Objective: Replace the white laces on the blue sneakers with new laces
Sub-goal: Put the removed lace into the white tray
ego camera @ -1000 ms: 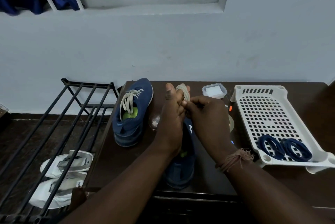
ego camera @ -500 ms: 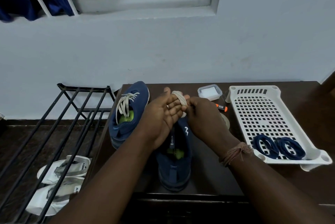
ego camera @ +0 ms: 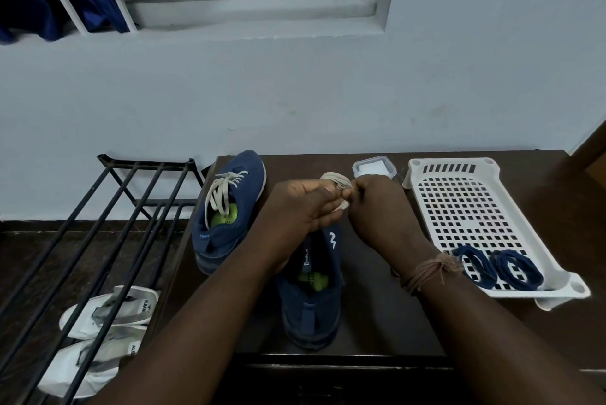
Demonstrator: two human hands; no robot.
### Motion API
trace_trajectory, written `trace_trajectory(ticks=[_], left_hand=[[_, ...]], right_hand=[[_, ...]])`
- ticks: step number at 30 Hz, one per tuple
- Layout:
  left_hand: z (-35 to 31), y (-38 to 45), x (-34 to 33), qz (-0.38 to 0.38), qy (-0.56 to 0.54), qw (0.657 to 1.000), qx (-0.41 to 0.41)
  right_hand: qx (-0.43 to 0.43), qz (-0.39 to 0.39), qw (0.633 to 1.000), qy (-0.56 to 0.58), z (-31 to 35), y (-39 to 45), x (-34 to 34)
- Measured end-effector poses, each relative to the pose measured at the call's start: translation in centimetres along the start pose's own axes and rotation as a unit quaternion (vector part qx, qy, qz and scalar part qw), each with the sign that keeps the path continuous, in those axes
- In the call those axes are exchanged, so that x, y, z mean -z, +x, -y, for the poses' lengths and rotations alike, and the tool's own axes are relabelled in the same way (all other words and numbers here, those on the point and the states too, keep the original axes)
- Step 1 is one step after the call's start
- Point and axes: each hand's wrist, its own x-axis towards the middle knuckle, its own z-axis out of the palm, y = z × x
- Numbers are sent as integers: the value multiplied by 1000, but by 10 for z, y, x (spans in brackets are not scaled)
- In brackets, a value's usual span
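Two blue sneakers stand on a dark table (ego camera: pixel 377 322). The left sneaker (ego camera: pixel 226 208) still carries a white lace through its eyelets. The near sneaker (ego camera: pixel 311 299) has no lace and its front is hidden behind my hands. A removed white lace (ego camera: pixel 336 182) is wound in a coil around the fingers of my left hand (ego camera: pixel 301 204). My right hand (ego camera: pixel 377 204) pinches the lace's loose end beside the coil. Two coiled dark blue laces (ego camera: pixel 498 267) lie in the near end of a white perforated tray (ego camera: pixel 459 195).
A small clear lidded box (ego camera: pixel 373 167) sits at the table's back, beside the tray. A black metal shoe rack (ego camera: pixel 98 224) stands left of the table, with white sandals (ego camera: pixel 98 332) under it. A pale wall rises behind.
My left hand has turned from upright to palm-up and lowered a little, the lace coil staying on its fingers. My right hand keeps hold of the lace end. The near sneaker has come into view.
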Motion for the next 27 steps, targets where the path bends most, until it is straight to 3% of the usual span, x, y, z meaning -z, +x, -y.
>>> trace_trajectory(ticks=[7, 12, 16, 20, 24, 27], left_hand=[[-8, 5, 9, -119, 24, 990, -65], [12, 36, -19, -97, 170, 980, -44], [16, 74, -74, -27, 298, 954, -14], [28, 115, -121, 23, 319, 947, 36], [44, 146, -139, -31, 329, 944, 1], [63, 161, -140, -79, 373, 924, -31]], right_hand=[[-121, -2, 992, 41, -30, 8, 24], [-175, 24, 981, 73, -55, 18, 50], [-274, 66, 954, 99, -98, 35, 80], [-319, 87, 939, 98, -135, 47, 88], [-353, 86, 921, 139, -152, 57, 79], [-346, 98, 928, 98, -166, 70, 71]])
